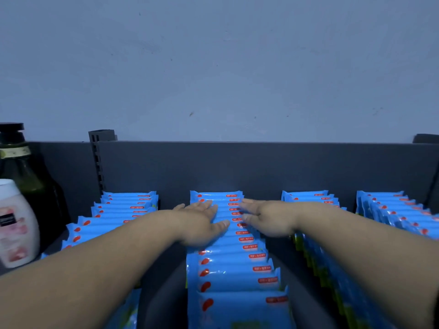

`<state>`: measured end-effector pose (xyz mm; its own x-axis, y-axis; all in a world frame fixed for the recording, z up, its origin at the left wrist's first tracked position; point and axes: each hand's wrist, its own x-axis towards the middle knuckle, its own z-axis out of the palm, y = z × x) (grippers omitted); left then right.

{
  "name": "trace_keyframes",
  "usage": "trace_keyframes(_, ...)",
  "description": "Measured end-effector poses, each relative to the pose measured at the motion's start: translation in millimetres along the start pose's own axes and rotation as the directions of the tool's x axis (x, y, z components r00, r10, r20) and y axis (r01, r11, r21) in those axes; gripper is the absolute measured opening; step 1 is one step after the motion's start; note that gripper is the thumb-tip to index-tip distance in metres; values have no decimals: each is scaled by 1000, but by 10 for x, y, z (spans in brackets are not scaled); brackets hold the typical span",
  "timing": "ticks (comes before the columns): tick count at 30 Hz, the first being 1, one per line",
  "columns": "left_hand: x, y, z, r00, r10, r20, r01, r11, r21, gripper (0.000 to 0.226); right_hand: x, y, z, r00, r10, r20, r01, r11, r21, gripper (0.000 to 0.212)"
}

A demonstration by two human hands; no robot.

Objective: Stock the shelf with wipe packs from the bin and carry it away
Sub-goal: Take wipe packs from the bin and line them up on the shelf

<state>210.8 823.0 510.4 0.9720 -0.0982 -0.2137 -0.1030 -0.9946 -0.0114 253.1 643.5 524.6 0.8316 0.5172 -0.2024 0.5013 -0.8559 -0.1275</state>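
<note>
Blue wipe packs with red marks stand upright in several rows on a dark grey shelf. The middle row runs from the back panel toward me. My left hand lies flat with straight fingers on the packs near the back of that row. My right hand lies beside it, fingers stretched out and touching the same row from the right. Neither hand holds anything. The bin is not in view.
More pack rows stand at the left, the right and the far right. A dark green bottle and a white bottle stand at the left end. A grey back panel and a slotted upright close the shelf.
</note>
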Motion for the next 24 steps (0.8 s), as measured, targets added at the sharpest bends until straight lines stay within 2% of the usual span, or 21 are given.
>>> trace_keyframes(3,-117,67,113,998,18,54,-20,999,45,68,-122,-58,177,999,25,39,-22,996,-87,57)
trace_keyframes(7,-199,121,148,1000,-10,18,9,998,69,64,-162,-140,257,997,78,-28,-81,992,-95,58)
trace_keyframes(9,-255,131,120,1000,-24,-7,24,995,98,61,-243,-163,263,993,80,-83,-81,997,-15,54)
trace_keyframes(11,-357,131,88,999,-9,-34,12,995,99,56,-410,-201,253,988,79,-131,-61,989,137,49)
trace_keyframes(14,-636,137,106,995,37,-96,-42,998,-52,55,-796,-282,229,978,100,-182,-50,964,263,50)
trace_keyframes(18,-1012,223,337,987,45,-155,-89,953,-289,69,-1251,-342,382,973,92,-210,-1,918,396,45)
trace_keyframes(21,-1139,304,503,990,31,-135,-74,942,-328,74,-1362,-409,581,982,53,-182,36,891,453,42)
trace_keyframes(24,-1204,363,542,986,18,-167,-67,954,-293,70,-1345,-448,740,976,48,-214,59,883,466,43)
